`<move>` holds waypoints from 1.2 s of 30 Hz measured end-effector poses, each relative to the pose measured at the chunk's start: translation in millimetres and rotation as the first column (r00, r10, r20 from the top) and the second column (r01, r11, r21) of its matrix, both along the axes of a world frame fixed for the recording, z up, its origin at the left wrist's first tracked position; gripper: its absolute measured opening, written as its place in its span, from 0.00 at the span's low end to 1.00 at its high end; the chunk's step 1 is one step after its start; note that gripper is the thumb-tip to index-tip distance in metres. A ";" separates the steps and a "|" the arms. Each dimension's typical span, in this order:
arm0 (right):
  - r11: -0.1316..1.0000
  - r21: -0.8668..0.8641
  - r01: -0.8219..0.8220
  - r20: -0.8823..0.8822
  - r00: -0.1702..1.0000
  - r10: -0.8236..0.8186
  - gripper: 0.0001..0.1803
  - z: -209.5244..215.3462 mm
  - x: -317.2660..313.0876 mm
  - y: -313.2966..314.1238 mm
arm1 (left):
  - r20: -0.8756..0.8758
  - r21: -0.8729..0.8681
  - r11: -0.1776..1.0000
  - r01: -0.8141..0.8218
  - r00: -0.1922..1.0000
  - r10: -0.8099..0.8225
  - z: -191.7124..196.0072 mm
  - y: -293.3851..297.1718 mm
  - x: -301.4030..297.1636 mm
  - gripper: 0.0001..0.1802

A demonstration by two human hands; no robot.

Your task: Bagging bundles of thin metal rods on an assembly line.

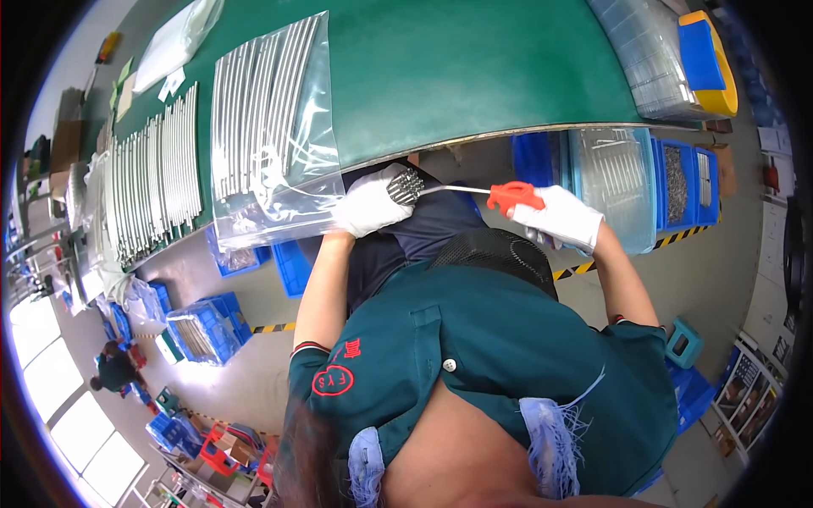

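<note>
My left hand (pixel 373 203), in a white glove, is wrapped round a bundle of thin metal rods (pixel 406 187); their ends face right. My gloved right hand (pixel 566 218) grips a red air blow gun (pixel 515 198). The gun's slim metal nozzle (pixel 456 189) points left, its tip close to the rod ends; whether they touch I cannot tell. Beside my left hand, a clear plastic bag (pixel 279 216) lies on the green table (pixel 474 68) with several long metal rods (pixel 267 102) in or under it. Further left lies a row of similar rods (pixel 157 173).
The table's edge (pixel 508 130) runs just beyond my hands. At the right stand a plastic-lined bin of rods (pixel 611 182) and blue bins (pixel 675 182). Clear plastic boxes (pixel 648 63) sit on the table's far right. Blue crates (pixel 207 328) stand on the floor at left; another person (pixel 117 370) is further off.
</note>
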State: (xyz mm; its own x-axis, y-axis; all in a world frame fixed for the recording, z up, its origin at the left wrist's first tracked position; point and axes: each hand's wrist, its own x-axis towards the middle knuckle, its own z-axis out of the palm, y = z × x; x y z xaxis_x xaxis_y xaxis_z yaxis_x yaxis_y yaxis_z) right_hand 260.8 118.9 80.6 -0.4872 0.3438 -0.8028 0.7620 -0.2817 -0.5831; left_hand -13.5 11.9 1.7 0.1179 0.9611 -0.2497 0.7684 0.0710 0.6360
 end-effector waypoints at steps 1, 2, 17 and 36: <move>1.000 0.000 -0.002 0.000 1.000 0.002 0.22 -0.5 0.0 -0.1 | 0.000 0.000 1.000 -0.002 1.000 0.002 -3.0 -1.6 -1.3 0.20; 0.997 0.074 0.001 -0.005 1.000 0.000 0.20 -2.1 -0.5 0.4 | 0.003 0.038 0.999 0.029 1.000 -0.029 -8.4 -3.1 -3.5 0.20; 0.993 0.115 -0.001 0.080 0.997 -0.009 0.21 -9.5 2.7 1.2 | 0.054 -0.035 0.999 0.014 0.998 -0.012 3.8 0.9 -1.2 0.23; 0.999 0.054 0.003 0.040 0.999 -0.005 0.20 -3.3 -1.0 0.5 | -0.010 0.074 0.991 -0.109 0.994 0.110 -9.7 -6.8 7.9 0.19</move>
State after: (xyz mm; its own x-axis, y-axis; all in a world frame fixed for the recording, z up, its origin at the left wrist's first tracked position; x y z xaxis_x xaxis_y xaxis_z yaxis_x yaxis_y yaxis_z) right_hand 259.8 119.5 77.3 -0.4531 0.3893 -0.8020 0.7843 -0.2535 -0.5662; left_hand -5.6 5.1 -8.0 0.0085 0.9838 -0.1792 0.7673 0.1085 0.6320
